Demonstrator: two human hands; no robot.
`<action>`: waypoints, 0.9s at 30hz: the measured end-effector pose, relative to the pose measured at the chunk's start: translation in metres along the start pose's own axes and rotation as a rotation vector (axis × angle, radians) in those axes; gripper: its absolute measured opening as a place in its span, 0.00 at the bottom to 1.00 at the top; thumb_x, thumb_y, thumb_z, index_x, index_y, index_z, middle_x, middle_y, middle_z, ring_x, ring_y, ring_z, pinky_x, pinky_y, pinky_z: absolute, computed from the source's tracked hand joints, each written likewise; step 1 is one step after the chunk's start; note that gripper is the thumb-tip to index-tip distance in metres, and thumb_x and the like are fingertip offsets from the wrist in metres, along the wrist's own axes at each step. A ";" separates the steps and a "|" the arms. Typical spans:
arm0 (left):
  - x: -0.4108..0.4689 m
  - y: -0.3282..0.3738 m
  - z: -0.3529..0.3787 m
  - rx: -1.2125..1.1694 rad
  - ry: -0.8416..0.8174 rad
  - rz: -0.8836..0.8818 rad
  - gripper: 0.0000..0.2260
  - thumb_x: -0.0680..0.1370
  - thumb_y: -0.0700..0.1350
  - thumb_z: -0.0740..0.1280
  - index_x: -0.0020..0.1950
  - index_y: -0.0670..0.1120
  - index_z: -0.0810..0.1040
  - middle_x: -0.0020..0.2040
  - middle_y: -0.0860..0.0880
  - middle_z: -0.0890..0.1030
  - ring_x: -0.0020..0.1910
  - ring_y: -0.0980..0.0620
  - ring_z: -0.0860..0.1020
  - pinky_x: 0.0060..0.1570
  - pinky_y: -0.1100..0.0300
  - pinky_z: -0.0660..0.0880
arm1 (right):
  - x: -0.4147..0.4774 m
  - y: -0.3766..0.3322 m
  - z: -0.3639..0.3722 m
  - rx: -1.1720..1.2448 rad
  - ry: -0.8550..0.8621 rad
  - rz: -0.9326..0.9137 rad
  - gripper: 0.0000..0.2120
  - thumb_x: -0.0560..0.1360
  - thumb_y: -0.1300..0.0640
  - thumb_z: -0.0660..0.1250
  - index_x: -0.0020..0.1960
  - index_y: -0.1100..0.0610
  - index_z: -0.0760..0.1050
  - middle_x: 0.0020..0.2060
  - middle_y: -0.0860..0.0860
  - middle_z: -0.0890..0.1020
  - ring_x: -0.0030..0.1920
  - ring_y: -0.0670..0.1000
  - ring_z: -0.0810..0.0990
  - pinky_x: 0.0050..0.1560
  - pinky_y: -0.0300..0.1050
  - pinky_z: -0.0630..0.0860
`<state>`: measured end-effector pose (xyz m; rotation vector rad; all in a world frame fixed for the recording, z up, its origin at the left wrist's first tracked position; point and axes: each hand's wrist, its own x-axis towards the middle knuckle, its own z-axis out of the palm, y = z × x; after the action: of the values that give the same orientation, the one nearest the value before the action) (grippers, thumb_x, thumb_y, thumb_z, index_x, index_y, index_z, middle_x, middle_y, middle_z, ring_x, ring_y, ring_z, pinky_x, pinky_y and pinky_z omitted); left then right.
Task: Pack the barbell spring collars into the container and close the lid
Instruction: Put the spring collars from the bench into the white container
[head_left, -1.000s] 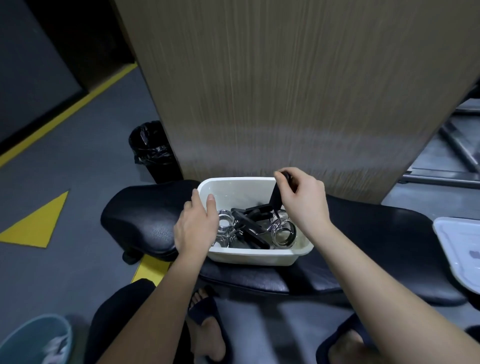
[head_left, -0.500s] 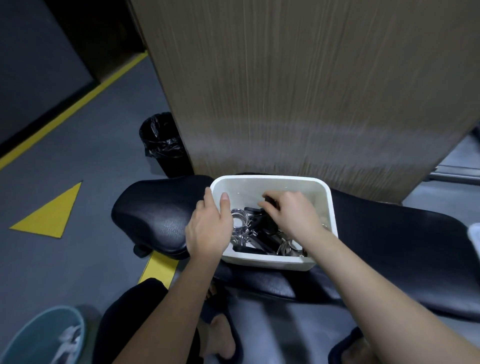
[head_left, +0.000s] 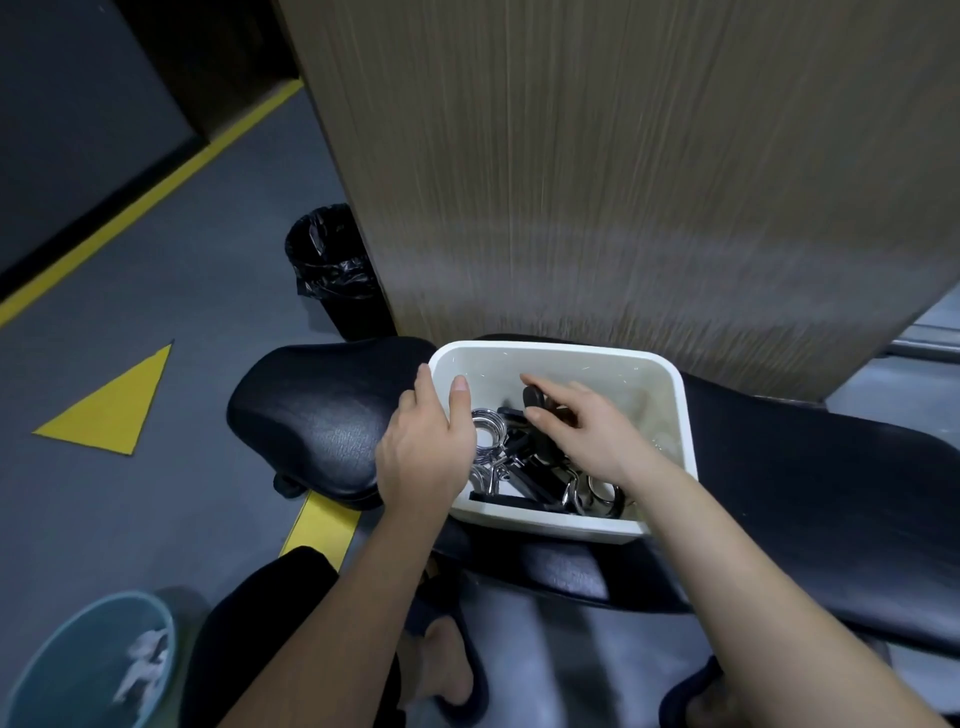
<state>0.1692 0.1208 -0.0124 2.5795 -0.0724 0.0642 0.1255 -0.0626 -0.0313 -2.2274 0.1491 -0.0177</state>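
A white plastic container (head_left: 681, 415) sits open on a black padded bench (head_left: 311, 415). Inside lie several chrome spring collars (head_left: 488, 431) with black handles, one coil near the front right corner (head_left: 597, 496). My left hand (head_left: 426, 457) grips the container's left rim, thumb over the edge. Down inside the container, my right hand (head_left: 592, 431) pinches the black handle end (head_left: 533, 397) of a collar between thumb and forefinger. The lid is out of view.
A wood-grain panel (head_left: 623, 182) rises directly behind the container. On the grey floor to the left stand a black lined bin (head_left: 337, 270) and a teal bin (head_left: 78, 670), near a yellow triangle marking (head_left: 114, 410). My legs and sandalled feet are below the bench.
My right hand has lowered the collar it held above the container down among the others. The view has shifted left, so the lid at the right is gone from sight.
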 end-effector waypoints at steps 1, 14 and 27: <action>0.000 0.000 0.000 -0.003 -0.003 -0.001 0.29 0.83 0.62 0.48 0.80 0.49 0.60 0.73 0.46 0.71 0.67 0.42 0.73 0.61 0.47 0.69 | 0.000 0.000 -0.001 0.027 -0.006 0.003 0.21 0.80 0.49 0.67 0.73 0.44 0.72 0.54 0.51 0.80 0.57 0.50 0.78 0.64 0.43 0.71; -0.009 0.001 -0.008 0.005 -0.031 -0.003 0.29 0.83 0.62 0.47 0.81 0.50 0.56 0.74 0.46 0.70 0.66 0.42 0.74 0.60 0.48 0.68 | -0.020 -0.016 -0.010 0.643 0.409 -0.002 0.18 0.77 0.56 0.72 0.65 0.42 0.78 0.39 0.47 0.77 0.37 0.44 0.70 0.42 0.34 0.70; -0.009 0.001 -0.008 -0.028 -0.028 -0.015 0.28 0.83 0.61 0.46 0.80 0.50 0.58 0.74 0.46 0.70 0.66 0.40 0.74 0.60 0.46 0.69 | -0.023 -0.020 -0.005 0.747 0.373 0.093 0.10 0.76 0.58 0.74 0.48 0.57 0.71 0.40 0.56 0.82 0.40 0.58 0.88 0.50 0.58 0.82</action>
<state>0.1603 0.1247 -0.0054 2.5524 -0.0646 0.0215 0.1043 -0.0514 -0.0112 -1.4506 0.3809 -0.3783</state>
